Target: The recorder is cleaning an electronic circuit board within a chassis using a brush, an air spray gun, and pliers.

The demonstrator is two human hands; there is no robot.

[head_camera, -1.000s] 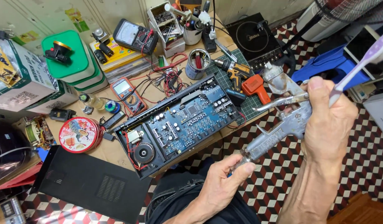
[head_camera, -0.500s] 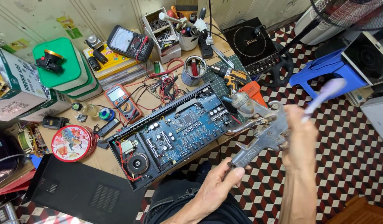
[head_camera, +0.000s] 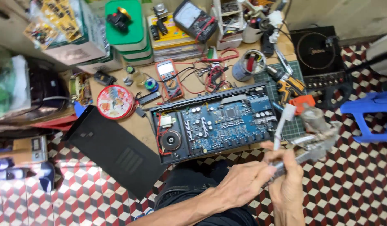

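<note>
I've got the metal spray gun (head_camera: 317,140) low over my lap, just off the bench's (head_camera: 130,125) near edge, my left hand (head_camera: 243,184) wrapped tight round its handle. My right hand (head_camera: 287,184) pinches the toothbrush (head_camera: 281,125), bristles up. The opened amplifier chassis (head_camera: 214,121) lies beside them, lid (head_camera: 113,150) off, blue board bare; brush isn't touching it yet.

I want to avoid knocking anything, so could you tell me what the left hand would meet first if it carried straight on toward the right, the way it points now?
Probably the metal spray gun, whose handle the left hand already grips; depth is unclear.
</note>
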